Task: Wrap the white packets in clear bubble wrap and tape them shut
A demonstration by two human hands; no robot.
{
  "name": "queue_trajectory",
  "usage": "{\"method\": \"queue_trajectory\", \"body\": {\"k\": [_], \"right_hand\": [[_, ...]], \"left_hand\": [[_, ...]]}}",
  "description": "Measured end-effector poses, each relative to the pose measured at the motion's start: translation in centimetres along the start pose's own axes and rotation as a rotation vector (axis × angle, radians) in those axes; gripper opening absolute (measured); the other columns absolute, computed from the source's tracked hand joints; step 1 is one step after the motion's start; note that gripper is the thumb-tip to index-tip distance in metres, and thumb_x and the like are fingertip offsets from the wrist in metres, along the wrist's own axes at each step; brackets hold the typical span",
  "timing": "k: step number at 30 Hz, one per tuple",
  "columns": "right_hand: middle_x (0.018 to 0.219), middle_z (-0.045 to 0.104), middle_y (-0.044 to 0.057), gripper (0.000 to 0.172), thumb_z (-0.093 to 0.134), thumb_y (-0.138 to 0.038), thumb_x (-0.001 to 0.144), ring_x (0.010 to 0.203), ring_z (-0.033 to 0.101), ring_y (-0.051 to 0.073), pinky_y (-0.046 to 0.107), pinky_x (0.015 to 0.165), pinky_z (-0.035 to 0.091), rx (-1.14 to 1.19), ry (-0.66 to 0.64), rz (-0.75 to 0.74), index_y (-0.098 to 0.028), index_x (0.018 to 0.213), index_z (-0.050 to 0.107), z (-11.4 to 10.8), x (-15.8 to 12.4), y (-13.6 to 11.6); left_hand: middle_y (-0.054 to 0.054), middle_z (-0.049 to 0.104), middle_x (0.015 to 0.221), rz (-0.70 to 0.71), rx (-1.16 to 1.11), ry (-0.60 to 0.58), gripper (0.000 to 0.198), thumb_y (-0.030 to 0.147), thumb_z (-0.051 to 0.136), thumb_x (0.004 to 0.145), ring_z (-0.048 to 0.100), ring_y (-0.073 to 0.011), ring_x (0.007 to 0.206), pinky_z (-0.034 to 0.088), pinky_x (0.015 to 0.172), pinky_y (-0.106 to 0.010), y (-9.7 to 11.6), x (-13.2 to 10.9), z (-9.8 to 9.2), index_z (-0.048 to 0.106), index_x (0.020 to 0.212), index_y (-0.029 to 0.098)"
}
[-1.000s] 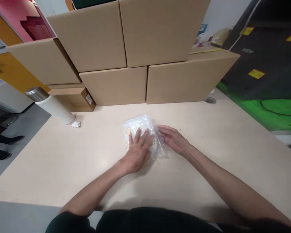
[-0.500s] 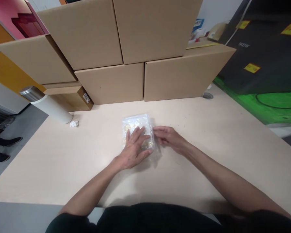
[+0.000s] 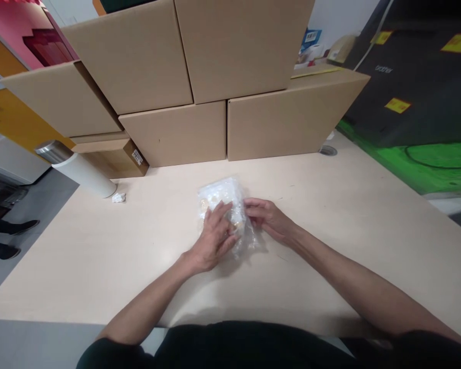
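Observation:
A flat, squarish packet in clear bubble wrap [image 3: 221, 190] lies on the table, slightly turned. White and gold patches show through the shiny plastic, but what is inside cannot be made out. My left hand [image 3: 214, 238] rests on the packet's lower part, its fingers apart and partly bent, covering some of it. At the packet's right edge is my right hand [image 3: 271, 218], with its fingers close together against the plastic and the fingertips partly hidden. Loose, crumpled film spreads out below and between the two hands.
Several cardboard boxes [image 3: 172, 136] form a stacked wall along the back. A white bottle with a steel cap [image 3: 84, 174] stands at the left, beside a crumpled white scrap [image 3: 119, 198]. A dark case [image 3: 415, 72] on a green surface is at the right of the table [image 3: 138, 266].
The packet has turned a little and shifted slightly right. My left hand's fingers have bent more and slid down the packet. My right hand has stayed by the right edge.

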State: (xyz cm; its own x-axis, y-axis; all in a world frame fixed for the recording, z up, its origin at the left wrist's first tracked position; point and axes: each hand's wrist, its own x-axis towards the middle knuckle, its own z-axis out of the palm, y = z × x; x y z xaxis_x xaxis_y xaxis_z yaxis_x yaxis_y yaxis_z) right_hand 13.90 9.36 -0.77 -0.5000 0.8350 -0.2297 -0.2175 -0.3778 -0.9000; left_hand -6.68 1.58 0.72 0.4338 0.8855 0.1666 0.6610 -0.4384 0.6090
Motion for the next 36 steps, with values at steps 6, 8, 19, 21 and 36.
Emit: {"method": "queue_trajectory", "body": {"k": [6, 8, 19, 21, 36], "right_hand": [[0.07, 0.065, -0.001, 0.022, 0.079, -0.028, 0.064, 0.062, 0.052, 0.012, 0.026, 0.059, 0.04, -0.044, 0.181, -0.002, -0.018, 0.082, 0.075, -0.4, 0.5, 0.1], [0.068, 0.064, -0.002, 0.023, 0.079, -0.027, 0.061, 0.061, 0.05, 0.011, 0.025, 0.058, 0.039, -0.028, 0.206, -0.027, -0.018, 0.082, 0.075, -0.6, 0.7, 0.1], [0.067, 0.069, 0.0, 0.027, 0.081, -0.025, 0.053, 0.058, 0.057, 0.011, 0.025, 0.056, 0.044, 0.022, 0.359, -0.116, -0.019, 0.079, 0.077, -2.0, 0.8, -2.0], [0.068, 0.071, 0.001, 0.029, 0.081, -0.023, 0.052, 0.06, 0.059, 0.012, 0.025, 0.058, 0.046, 0.032, 0.338, -0.106, -0.019, 0.08, 0.077, -1.9, 0.7, -2.3], [0.071, 0.068, -0.002, 0.032, 0.091, -0.031, 0.048, 0.064, 0.057, 0.011, 0.023, 0.058, 0.045, 0.036, 0.379, -0.052, -0.019, 0.07, 0.071, -0.9, 0.7, -1.3]], "left_hand": [[-0.006, 0.052, 0.148, -0.077, -0.543, 0.454, 0.027, 0.045, 0.051, 0.098, 0.045, -0.0257, 0.139, 0.036, 0.115, -0.05, -0.1, 0.7, -3.0, 0.049, 0.082, 0.023], [-0.006, 0.06, 0.138, -0.097, -0.774, 0.643, 0.031, 0.047, 0.058, 0.093, 0.057, -0.0249, 0.126, 0.047, 0.105, -0.045, -0.5, 0.7, -4.4, 0.048, 0.078, 0.022], [-0.005, 0.071, 0.097, -0.532, -1.29, 0.961, 0.012, 0.03, 0.067, 0.078, 0.067, -0.0228, 0.097, 0.056, 0.086, -0.038, -3.9, -6.3, -4.6, 0.064, 0.083, 0.02], [-0.004, 0.068, 0.102, -0.698, -1.17, 0.978, 0.02, 0.026, 0.071, 0.075, 0.067, -0.0212, 0.097, 0.055, 0.088, -0.039, -4.7, -8.5, -3.7, 0.061, 0.091, 0.021], [-0.017, 0.061, 0.13, -0.159, 0.629, 0.064, 0.037, 0.03, 0.071, 0.086, 0.057, -0.0371, 0.115, 0.046, 0.091, -0.053, -2.9, -4.4, -2.2, 0.064, 0.12, 0.018]]}}
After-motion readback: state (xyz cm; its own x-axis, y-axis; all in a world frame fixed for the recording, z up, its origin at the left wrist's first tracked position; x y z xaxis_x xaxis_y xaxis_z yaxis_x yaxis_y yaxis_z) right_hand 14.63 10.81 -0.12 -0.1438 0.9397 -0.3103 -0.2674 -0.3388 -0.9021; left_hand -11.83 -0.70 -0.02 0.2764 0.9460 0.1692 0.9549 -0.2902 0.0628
